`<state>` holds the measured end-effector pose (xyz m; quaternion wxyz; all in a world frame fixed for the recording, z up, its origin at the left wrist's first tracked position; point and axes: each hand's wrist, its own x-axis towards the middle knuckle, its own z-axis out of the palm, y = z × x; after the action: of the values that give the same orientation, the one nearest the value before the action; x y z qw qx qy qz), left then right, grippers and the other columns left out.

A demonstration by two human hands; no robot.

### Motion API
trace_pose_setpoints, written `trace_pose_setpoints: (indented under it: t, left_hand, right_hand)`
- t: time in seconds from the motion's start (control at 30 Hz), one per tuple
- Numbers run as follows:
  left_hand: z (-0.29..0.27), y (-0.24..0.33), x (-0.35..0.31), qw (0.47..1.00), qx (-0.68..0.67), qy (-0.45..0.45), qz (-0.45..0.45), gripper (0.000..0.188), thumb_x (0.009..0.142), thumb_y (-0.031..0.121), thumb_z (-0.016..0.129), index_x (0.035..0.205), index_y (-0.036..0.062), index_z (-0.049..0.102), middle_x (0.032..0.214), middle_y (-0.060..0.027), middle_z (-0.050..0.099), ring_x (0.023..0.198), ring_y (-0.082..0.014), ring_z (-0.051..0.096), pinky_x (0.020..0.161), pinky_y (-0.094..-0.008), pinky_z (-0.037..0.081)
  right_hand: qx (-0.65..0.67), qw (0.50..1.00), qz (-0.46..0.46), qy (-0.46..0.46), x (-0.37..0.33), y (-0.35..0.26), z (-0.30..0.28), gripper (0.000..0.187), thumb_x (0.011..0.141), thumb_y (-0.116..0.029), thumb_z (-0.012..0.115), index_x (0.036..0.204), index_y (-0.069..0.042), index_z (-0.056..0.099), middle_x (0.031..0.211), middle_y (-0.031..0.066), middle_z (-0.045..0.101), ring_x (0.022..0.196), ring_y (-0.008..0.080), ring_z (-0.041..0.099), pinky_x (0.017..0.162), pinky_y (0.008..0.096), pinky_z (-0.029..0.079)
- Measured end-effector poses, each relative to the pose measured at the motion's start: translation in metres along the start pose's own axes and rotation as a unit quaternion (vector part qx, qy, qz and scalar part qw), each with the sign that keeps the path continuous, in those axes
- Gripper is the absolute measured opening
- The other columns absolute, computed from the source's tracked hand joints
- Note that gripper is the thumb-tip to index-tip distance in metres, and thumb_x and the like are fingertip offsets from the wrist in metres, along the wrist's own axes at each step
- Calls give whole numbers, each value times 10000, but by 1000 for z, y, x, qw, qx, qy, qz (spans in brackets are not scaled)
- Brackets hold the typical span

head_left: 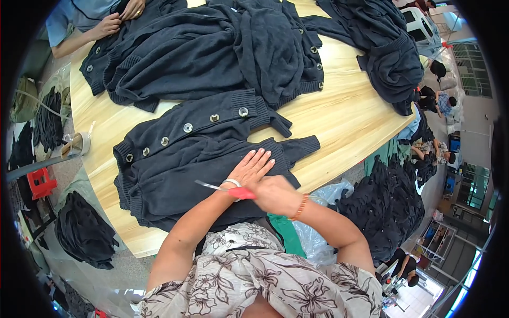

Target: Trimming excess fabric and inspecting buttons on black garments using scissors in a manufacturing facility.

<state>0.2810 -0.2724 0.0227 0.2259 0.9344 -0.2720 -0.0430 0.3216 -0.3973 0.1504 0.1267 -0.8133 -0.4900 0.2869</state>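
A dark navy knitted cardigan [175,193] with ribbed edges and a row of buttons lies on the wooden table in front of me. My left hand [251,169] rests flat on it, fingers stretched out. Just to its right, my right hand [280,196] is closed around a red-handled tool [243,193]. A thin metal part sticks out leftward from that handle, crossing over my left wrist. Motion blurs the tool, so its exact kind cannot be told. The cardigan's near edge lies against my body.
More dark cardigans [180,58] are heaped across the far side of the table [344,116]. Another pile [389,63] hangs over its right edge. At the far left, a co-worker's hands [119,18] touch a garment. Dark garments [382,206] and clear plastic [318,233] lie at right.
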Motion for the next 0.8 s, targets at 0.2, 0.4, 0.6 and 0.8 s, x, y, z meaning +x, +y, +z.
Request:
trace_pose_setpoints:
  t: [0.2,0.4,0.6,0.8]
  left_hand:
    - [6,-1,-7,999,-29,25,-3,586,894,301,499,1415,71,363,1523,-158,266,1434,-305,194,1176,-426,115]
    - [-9,0,-13,999,-41,24,-3,707,844,410,626,1412,74,373,1502,-169,288,1419,-321,213,1173,-425,121]
    - [-12,-1,-13,999,-37,4,-7,706,840,408,622,1405,60,380,1489,-180,309,1409,-332,236,1164,-426,154]
    - [-12,-3,-37,993,-46,104,-21,700,800,404,643,1360,34,446,1475,-176,351,1393,-340,291,1164,-457,162]
  right_hand:
    - [-3,997,77,-18,-9,-1,-12,211,809,-228,643,928,-56,620,611,158,617,575,341,634,534,445,500]
    - [-111,965,235,-26,-89,18,-54,220,850,-256,641,833,-53,559,579,144,603,574,325,640,548,419,500]
    - [-48,974,215,-52,-47,-10,-48,231,852,-281,643,917,-71,574,650,178,623,653,377,638,622,464,494]
    - [-16,989,139,-52,-13,-40,-39,245,862,-290,638,914,-66,553,647,186,612,654,382,632,616,464,490]
